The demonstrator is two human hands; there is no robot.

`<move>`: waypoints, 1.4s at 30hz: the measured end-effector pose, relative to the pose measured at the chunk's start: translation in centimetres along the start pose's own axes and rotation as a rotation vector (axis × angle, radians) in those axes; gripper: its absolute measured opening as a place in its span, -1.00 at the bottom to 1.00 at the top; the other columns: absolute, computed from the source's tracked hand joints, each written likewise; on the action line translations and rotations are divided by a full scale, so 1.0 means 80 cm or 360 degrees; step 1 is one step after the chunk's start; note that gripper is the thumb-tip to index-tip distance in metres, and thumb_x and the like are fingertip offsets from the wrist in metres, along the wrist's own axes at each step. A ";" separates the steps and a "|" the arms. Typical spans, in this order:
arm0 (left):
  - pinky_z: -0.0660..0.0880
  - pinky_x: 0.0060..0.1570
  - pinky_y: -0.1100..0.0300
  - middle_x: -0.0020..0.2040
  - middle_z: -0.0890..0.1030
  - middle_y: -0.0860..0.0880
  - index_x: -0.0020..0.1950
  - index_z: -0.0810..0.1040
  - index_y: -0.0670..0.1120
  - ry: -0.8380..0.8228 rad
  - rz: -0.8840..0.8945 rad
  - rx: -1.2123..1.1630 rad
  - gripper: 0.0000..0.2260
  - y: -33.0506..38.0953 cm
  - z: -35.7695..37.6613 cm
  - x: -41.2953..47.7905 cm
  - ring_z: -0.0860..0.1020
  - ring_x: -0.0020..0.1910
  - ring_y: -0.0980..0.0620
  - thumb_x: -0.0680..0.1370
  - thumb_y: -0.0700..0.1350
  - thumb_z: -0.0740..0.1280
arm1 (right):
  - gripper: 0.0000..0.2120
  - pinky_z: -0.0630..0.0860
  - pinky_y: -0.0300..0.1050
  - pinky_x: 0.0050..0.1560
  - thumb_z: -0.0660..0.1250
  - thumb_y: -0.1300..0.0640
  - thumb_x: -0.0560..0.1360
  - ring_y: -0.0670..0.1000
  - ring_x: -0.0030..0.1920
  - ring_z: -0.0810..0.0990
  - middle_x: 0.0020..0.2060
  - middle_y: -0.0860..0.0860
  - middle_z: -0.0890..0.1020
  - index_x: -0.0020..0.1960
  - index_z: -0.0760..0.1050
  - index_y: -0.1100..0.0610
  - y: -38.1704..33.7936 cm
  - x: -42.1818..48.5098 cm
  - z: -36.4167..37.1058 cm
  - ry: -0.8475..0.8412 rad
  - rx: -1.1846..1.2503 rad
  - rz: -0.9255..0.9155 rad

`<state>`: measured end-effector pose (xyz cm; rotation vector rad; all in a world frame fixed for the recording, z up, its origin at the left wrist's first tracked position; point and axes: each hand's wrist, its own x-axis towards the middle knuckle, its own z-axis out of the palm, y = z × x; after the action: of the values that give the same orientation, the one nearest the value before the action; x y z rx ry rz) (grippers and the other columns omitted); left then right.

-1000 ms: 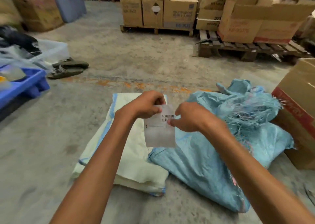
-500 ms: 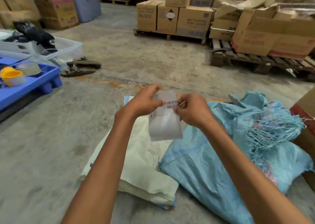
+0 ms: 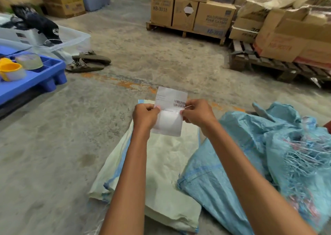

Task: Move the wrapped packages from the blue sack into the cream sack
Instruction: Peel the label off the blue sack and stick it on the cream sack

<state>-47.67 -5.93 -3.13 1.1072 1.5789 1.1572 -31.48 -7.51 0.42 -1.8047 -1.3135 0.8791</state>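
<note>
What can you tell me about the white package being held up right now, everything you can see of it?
The wrapped package is a flat white pouch, apparently plastic, with a paper label bearing barcodes on its upper half. It hangs upright in the air above the cream sack, touching neither sack. The left hand pinches its left edge and the right hand its right edge, at mid-height. The label's print is too small to read.

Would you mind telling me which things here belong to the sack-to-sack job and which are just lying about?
Part of the job:
- wrapped package, pinched by the left hand and right hand
- cream sack
- blue sack

Just lying about:
- sandals
- blue tray with a yellow cup
- clear bin
- cartons on pallets
</note>
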 end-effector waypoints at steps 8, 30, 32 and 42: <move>0.53 0.02 0.20 0.01 0.70 -0.09 0.10 0.70 -0.20 0.0009 0.0080 0.0345 -0.83 -0.078 0.017 0.026 0.62 -0.07 0.02 0.52 -0.21 0.44 | -0.60 0.66 -0.03 -0.06 0.44 0.33 0.42 0.01 -0.17 0.72 -0.23 0.01 0.73 0.23 0.61 0.11 0.088 0.041 0.042 0.0038 0.0057 0.0020; 0.57 0.03 0.24 0.11 0.67 -0.11 0.24 0.60 -0.14 -0.0419 -0.0054 -0.0026 -0.74 -0.156 0.047 0.101 0.64 0.01 0.05 0.59 -0.33 0.30 | -0.87 0.47 -0.21 -0.22 0.55 0.07 0.43 -0.07 -0.24 0.62 -0.20 -0.04 0.70 -0.08 0.65 0.05 0.195 0.129 0.092 -0.0127 0.0580 0.0344; 0.56 0.10 0.14 0.11 0.68 -0.11 0.24 0.60 -0.13 -0.0420 -0.0047 -0.0123 -0.74 -0.148 0.042 0.102 0.64 0.02 0.04 0.58 -0.33 0.32 | -0.87 0.51 -0.22 -0.19 0.54 0.16 0.44 -0.05 -0.21 0.68 -0.17 0.02 0.71 -0.07 0.61 0.08 0.183 0.125 0.088 -0.0117 0.0672 0.0266; 0.51 -0.16 0.16 -0.24 0.56 0.06 0.25 0.61 -0.01 -0.0089 0.0076 0.0438 -0.64 -0.152 0.095 0.152 0.50 -0.32 0.12 0.48 -0.25 0.46 | -0.85 0.64 -0.01 -0.02 0.55 0.20 0.37 -0.07 -0.27 0.65 -0.32 -0.06 0.66 -0.18 0.60 0.04 0.186 0.164 0.101 0.0258 0.0285 0.0169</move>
<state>-45.21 5.21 -18.08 1.3494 1.7110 0.9491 -28.16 3.23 -17.84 -1.7769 -1.0133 0.8585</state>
